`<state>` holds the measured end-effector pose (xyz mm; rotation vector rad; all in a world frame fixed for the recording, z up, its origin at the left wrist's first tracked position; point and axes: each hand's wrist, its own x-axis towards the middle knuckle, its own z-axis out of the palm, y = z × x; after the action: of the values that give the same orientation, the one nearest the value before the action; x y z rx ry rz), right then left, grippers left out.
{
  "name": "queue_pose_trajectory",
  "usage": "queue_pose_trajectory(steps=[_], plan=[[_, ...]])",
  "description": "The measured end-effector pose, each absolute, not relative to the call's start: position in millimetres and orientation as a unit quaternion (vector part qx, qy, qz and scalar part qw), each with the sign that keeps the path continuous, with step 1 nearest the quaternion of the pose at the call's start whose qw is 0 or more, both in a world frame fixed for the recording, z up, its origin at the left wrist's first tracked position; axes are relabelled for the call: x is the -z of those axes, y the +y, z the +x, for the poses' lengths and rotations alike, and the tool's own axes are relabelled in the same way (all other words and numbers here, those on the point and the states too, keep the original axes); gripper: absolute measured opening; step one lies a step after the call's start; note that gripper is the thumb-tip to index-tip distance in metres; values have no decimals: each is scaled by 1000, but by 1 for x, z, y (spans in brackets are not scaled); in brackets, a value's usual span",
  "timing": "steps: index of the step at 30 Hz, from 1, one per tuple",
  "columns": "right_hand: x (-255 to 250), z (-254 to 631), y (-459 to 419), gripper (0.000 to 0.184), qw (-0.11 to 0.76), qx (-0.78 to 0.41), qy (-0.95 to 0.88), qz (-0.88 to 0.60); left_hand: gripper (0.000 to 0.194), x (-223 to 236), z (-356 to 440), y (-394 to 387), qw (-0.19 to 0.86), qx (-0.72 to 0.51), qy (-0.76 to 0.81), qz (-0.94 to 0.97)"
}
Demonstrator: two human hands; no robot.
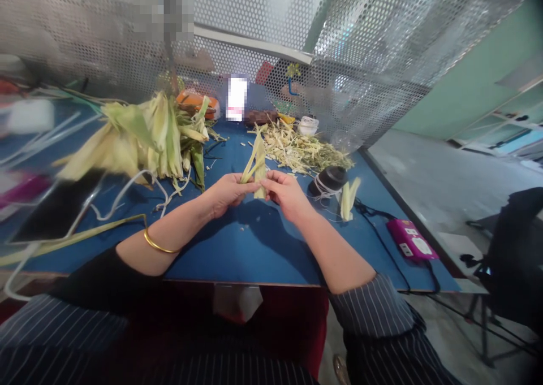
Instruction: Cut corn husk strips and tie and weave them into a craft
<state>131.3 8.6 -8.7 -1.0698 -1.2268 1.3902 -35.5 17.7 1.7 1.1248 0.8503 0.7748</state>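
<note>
Both of my hands meet over the middle of the blue table, pinching a pale yellow-green corn husk (259,153) between them. My left hand (231,194) grips its lower left side, where a thinner strip slants off from the main piece. On the right edge, the thumb and fingers of my right hand (285,193) are closed on the same husk. It points upward and away from me, its cut lower end showing between the thumbs. A black spool (333,178) wound with pale thread lies right of my right hand, beside a small folded husk bundle (349,199).
A big pile of corn husks (156,136) lies at left, near white cables (123,195) and a dark tablet-like panel (55,212). Shredded husk scraps (301,147) cover the back right. A magenta packet (411,239) sits near the right edge. A perforated metal screen (263,29) stands behind.
</note>
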Motion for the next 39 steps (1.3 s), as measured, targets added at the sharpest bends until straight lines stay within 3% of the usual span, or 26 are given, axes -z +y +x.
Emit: queue_pose_trajectory(steps=[6, 27, 33, 39], plan=[[9, 130, 7, 26, 431, -615, -487, -446, 22, 0, -35, 19, 656, -379, 424, 496], [8, 124, 4, 32, 452, -574, -507, -457, 21, -2, -27, 14, 660, -392, 418, 486], [12, 126, 6, 32, 446, -600, -502, -435, 25, 2, -27, 16, 684, -388, 398, 472], [13, 127, 6, 31, 435, -640, -465, -430, 15, 3, -26, 15, 689, -395, 401, 457]])
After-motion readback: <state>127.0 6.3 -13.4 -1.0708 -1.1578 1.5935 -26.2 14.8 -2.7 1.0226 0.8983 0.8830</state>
